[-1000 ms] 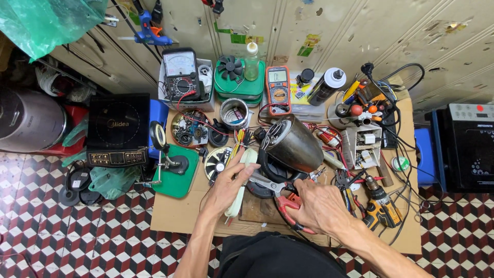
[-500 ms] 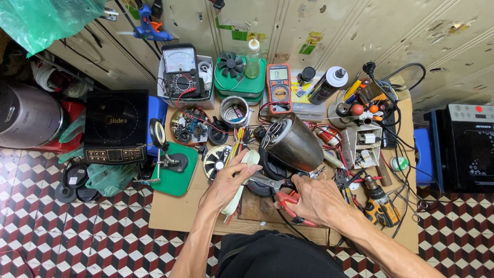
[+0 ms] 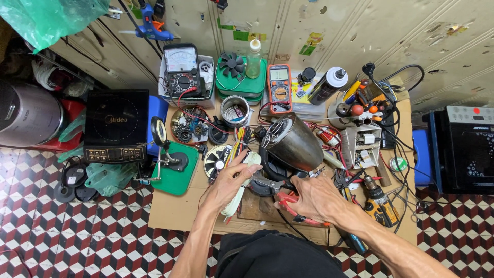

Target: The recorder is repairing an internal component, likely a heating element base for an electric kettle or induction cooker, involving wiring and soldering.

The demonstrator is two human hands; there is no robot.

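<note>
Red-handled pliers [image 3: 288,202]: your right hand [image 3: 315,198] is gripping them closed, as before; left hand [image 3: 230,181] is resting open-fingered beside the steel pot [image 3: 297,144].

At the surface's [image 3: 175,213] middle lies the metal housing [image 3: 296,141]; multimeters [image 3: 279,88] stand along its far edge, a drill [image 3: 380,201] near its right edge.

The right hand [image 3: 316,198] covers most of the red-handled pliers [image 3: 288,198]. The pot [image 3: 25,116] at far left is cut by the edge. Small parts in the tray [image 3: 188,126] are too tiny to tell.
</note>
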